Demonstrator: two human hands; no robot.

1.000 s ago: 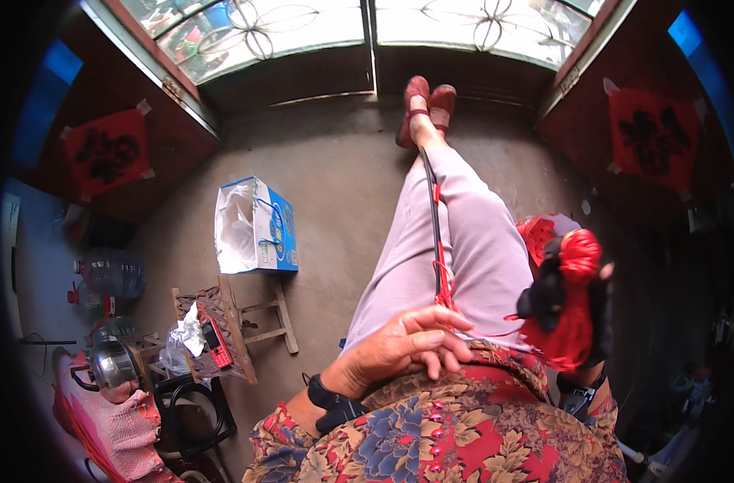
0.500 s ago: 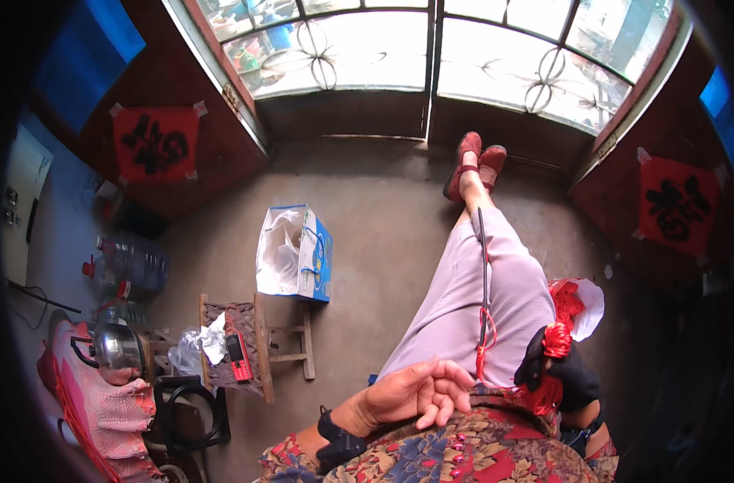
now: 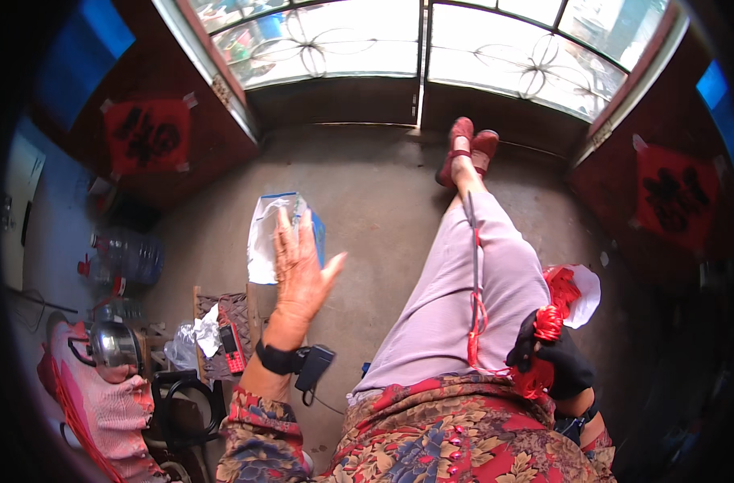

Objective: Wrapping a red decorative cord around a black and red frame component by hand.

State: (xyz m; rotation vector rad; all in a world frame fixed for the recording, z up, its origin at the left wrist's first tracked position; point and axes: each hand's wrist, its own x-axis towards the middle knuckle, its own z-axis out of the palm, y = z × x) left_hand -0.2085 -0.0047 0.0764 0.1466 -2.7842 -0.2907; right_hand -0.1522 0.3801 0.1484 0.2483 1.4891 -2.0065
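My left hand [image 3: 297,270] reaches forward with its fingers spread, over the opening of a blue and white paper bag [image 3: 260,256] on the floor. Nothing shows in its fingers; whether the fingertips touch the bag, I cannot tell. In a black glove, my right hand [image 3: 562,366] is closed round a bundle of red cord [image 3: 549,324] beside my right thigh. Red strands stick out above and below the fist. Along my lap lies a thin dark rod [image 3: 471,241], with thin red cord looped about its near end. Red material in a white bag [image 3: 584,294] sits just beyond the gloved hand.
Left of me stands a low wooden stool [image 3: 253,310] with a woven seat, bearing a red phone [image 3: 232,348] and crumpled white paper [image 3: 208,332]. A metal kettle [image 3: 115,352] and plastic bottles [image 3: 134,259] are farther left. Double glazed doors [image 3: 335,101] close the far side.
My left hand has moved from my lap forward and left to the paper bag, and its curled fingers have spread. The right hand keeps holding the red cord. The view has shifted slightly.
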